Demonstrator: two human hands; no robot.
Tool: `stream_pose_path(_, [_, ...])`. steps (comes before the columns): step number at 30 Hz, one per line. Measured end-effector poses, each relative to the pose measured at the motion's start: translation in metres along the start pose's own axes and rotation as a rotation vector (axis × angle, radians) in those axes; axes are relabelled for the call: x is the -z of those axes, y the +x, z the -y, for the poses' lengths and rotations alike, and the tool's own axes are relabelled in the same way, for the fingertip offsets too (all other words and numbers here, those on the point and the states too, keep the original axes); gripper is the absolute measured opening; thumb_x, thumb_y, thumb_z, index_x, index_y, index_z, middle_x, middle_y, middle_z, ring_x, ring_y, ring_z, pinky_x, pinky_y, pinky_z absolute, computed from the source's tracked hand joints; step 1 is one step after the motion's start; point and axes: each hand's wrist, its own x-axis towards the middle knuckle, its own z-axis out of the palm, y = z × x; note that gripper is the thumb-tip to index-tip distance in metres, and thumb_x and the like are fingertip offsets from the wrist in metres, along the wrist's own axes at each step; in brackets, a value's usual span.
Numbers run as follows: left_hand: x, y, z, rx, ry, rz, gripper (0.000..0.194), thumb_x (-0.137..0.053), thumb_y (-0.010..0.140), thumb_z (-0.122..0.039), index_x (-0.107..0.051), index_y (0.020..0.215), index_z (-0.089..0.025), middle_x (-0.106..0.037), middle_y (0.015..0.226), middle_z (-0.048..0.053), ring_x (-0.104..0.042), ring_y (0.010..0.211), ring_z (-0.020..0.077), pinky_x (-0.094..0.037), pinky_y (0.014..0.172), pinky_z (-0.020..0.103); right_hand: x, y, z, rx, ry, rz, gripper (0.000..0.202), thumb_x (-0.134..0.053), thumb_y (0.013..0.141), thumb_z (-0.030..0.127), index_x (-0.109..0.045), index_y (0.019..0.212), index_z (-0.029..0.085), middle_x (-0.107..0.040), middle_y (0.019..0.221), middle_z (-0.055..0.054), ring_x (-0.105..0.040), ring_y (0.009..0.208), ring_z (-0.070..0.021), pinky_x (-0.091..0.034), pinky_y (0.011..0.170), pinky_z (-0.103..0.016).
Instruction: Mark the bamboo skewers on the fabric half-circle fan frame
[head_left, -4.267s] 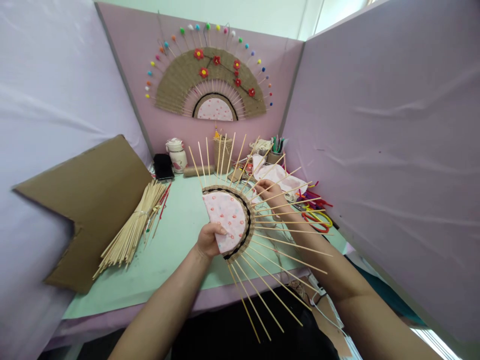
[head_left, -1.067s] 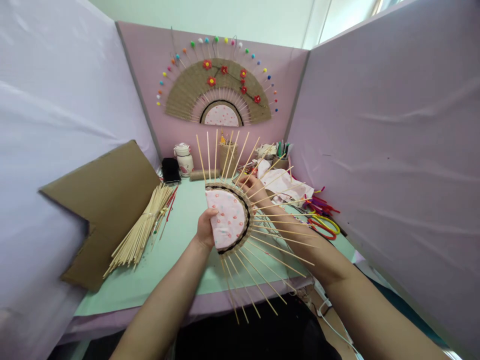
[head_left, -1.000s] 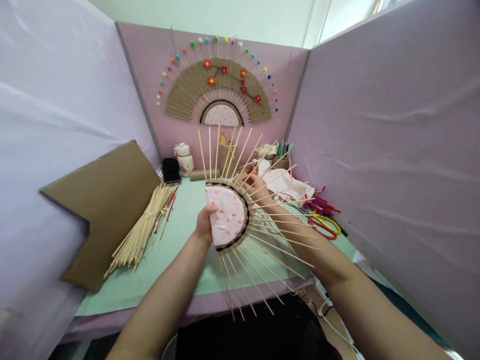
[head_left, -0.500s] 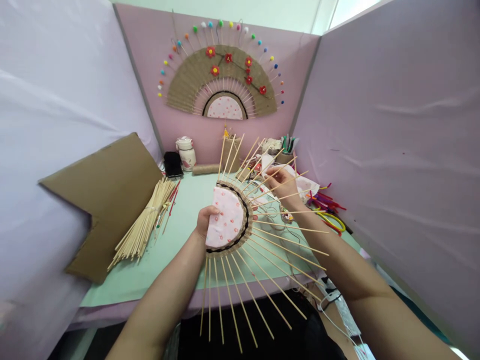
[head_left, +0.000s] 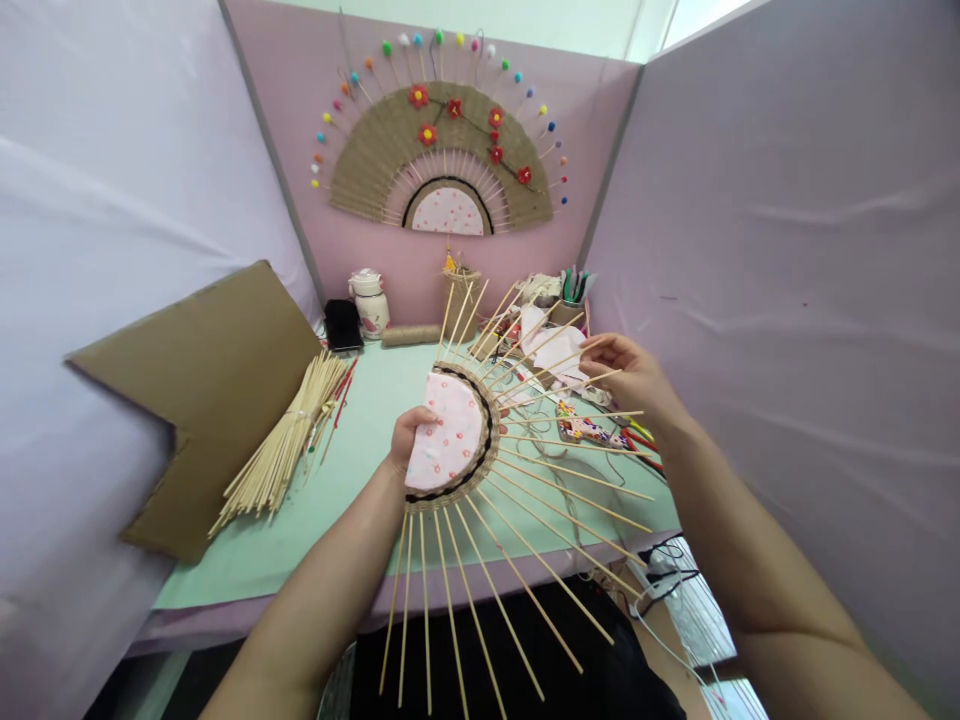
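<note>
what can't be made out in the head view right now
All in the head view:
Left hand: mostly hidden behind the half-round fan piece.
Right hand: too small to tell whether it pinches a thin strand.
Yellow and red loops: partly covered by the right forearm.
Left arm: cut off by the lower edge.

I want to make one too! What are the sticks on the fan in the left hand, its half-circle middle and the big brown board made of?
The sticks look like bamboo or wood: pale, thin and unpainted. The half-circle middle seems covered in matte cloth, maybe paper: pink with small reddish prints. The brown board is probably cardboard: dull, flat and stiff-looking.
</note>
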Motion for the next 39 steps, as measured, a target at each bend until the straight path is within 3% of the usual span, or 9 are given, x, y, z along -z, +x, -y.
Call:
stream_pose_path(3, [-0.002,0.001,0.0,-0.019,-0.025,-0.007,0.067,-0.05,0.062,-0.018,-0.054,0.127,-0.002,-0.07,0.108,0.019,-0.065,0.104,0.0371,-0.05,0.09,0.052,0.012,-0.011,0.011,0.096,-0.078,0.028,0.027,-0.073,0.073,0.029,-0.062,0.097,0.023,-0.06,0.084,0.0,-0.055,0.072,-0.0113,-0.045,0.059,-0.023])
stream_pose_path(11, [0.002,0.002,-0.002,-0.027,0.001,-0.021,0.065,-0.05,0.062,-0.017,-0.055,0.126,-0.003,-0.073,0.1,0.017,-0.067,0.099,0.0353,-0.051,0.089,0.052,0.009,-0.011,0.019,0.388,-0.169,-0.164,0.022,-0.071,0.077,0.03,-0.058,0.093,0.025,-0.06,0.084,0.001,-0.058,0.077,-0.0136,-0.051,0.072,-0.029])
stream_pose_path(17, [0.005,0.003,-0.002,-0.019,0.007,0.009,0.064,-0.048,0.063,-0.014,-0.056,0.125,-0.003,-0.074,0.095,0.017,-0.068,0.098,0.0356,-0.052,0.088,0.053,0.009,-0.004,0.025,0.478,-0.209,-0.177,0.018,-0.07,0.079,0.027,-0.059,0.093,0.025,-0.062,0.085,0.0,-0.061,0.078,-0.0151,-0.053,0.076,-0.034])
stream_pose_path(22, [0.007,0.003,0.0,0.001,0.014,0.014,0.065,-0.049,0.063,-0.016,-0.055,0.127,-0.003,-0.074,0.094,0.017,-0.067,0.099,0.0366,-0.051,0.089,0.055,0.004,0.001,0.032,0.518,-0.191,-0.215,0.021,-0.074,0.075,0.025,-0.058,0.09,0.026,-0.061,0.082,0.001,-0.06,0.075,-0.0139,-0.052,0.069,-0.03])
stream_pose_path(25, [0.01,0.003,0.001,0.0,0.031,-0.023,0.066,-0.05,0.063,-0.017,-0.054,0.127,-0.003,-0.074,0.094,0.017,-0.068,0.098,0.0363,-0.05,0.089,0.055,0.008,0.003,0.041,0.467,-0.159,-0.163,0.024,-0.076,0.071,0.023,-0.059,0.089,0.025,-0.061,0.077,0.002,-0.058,0.07,-0.0126,-0.05,0.065,-0.027])
stream_pose_path(31, [0.014,0.004,0.002,0.029,0.051,0.036,0.066,-0.05,0.064,-0.016,-0.053,0.128,-0.002,-0.074,0.093,0.017,-0.068,0.097,0.0357,-0.05,0.089,0.054,0.027,0.02,0.049,0.16,0.017,0.129,0.024,-0.077,0.065,0.03,-0.062,0.082,0.022,-0.06,0.07,0.001,-0.053,0.059,-0.0104,-0.045,0.054,-0.025])
stream_pose_path(35, [0.017,0.005,0.004,0.048,0.059,0.084,0.062,-0.051,0.065,-0.017,-0.056,0.125,-0.001,-0.074,0.092,0.017,-0.068,0.097,0.0357,-0.05,0.09,0.053,0.018,0.039,0.024,0.037,0.188,0.176,0.028,-0.079,0.06,0.029,-0.061,0.079,0.021,-0.057,0.063,0.004,-0.047,0.053,-0.0073,-0.039,0.051,-0.022])
stream_pose_path(39, [0.017,0.006,0.003,0.045,0.059,0.089,0.057,-0.051,0.065,-0.017,-0.059,0.119,0.0,-0.074,0.09,0.018,-0.069,0.094,0.0354,-0.052,0.088,0.051,-0.019,0.053,-0.016,-0.006,0.182,0.049,0.031,-0.078,0.059,0.034,-0.056,0.075,0.02,-0.054,0.063,0.005,-0.044,0.052,-0.0065,-0.037,0.052,-0.023])
